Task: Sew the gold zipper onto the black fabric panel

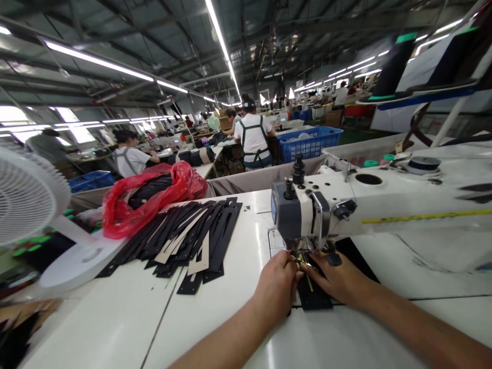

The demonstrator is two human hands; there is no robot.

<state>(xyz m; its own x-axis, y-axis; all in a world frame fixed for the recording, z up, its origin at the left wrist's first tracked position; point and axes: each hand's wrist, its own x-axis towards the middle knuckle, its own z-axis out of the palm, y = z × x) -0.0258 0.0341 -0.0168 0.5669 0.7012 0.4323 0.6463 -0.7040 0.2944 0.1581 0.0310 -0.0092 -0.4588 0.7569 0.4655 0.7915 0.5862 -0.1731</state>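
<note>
Pinching a brass fitting (304,262) from both sides: left hand (274,282) curled, right hand (332,277) narrowed, fingertips meeting just under the presser foot (307,245). Exact grip partly hidden.

Fitting sits on a flat black leather strap (313,294), matte, with clean cut edges. Long axis runs roughly front to back, far end under the foot, near end toward the person. Thin brass rod (309,283) lies on it, angled down-right.

Strap rests on the smooth white machine table (115,318). Industrial sewing machine head (300,215) directly above: white casting, grey faceplate, long arm going right with a yellow ruler strip (426,217).

Left of the hands, a loose pile of slotted black strips (184,241), long and flat, some with beige pieces on top, all lying at a slant. Behind it, a crumpled red plastic bag (154,200); white fan (26,197) at far left.

Farther out, a blue plastic crate (307,143), a co-worker in a green-strapped apron (253,136), and another co-worker (128,156) seated at a bench.
</note>
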